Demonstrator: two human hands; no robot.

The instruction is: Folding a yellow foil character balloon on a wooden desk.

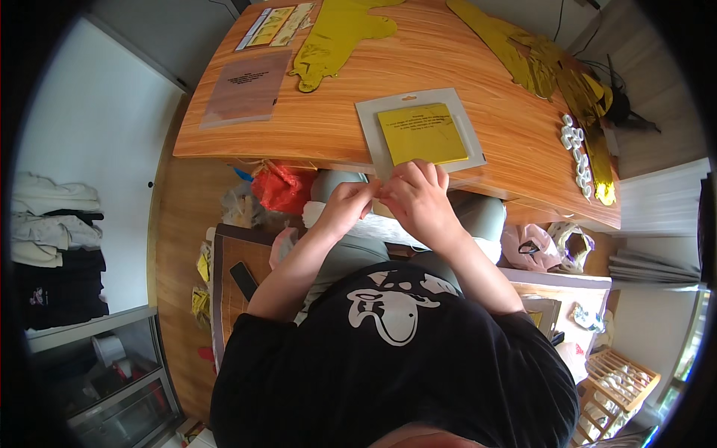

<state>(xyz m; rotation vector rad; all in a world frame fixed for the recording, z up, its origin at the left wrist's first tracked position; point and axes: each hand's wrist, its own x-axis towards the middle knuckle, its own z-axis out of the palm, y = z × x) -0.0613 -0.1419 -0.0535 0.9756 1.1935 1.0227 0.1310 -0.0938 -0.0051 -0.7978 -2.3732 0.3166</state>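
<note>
A clear plastic pouch (370, 128) with a hang hole lies at the table's near edge, a folded gold foil sheet (422, 134) showing inside it. My right hand (420, 200) is closed at the pouch's near end, its fingers bent over that edge. Close beside it, my left hand (348, 207) is closed, thumb and fingers pinched together against the right fingertips. Whatever the left fingers pinch is too small and covered to make out. The pouch's near end is partly hidden by the right hand.
Flat gold foil balloons (336, 37) lie on the wooden table (328, 127), more gold foil (523, 63) at the far right. A translucent pouch (246, 88) lies left, white rings (579, 153) right. A red bag (280, 190) sits below the table; a phone (243, 280) lies left of me.
</note>
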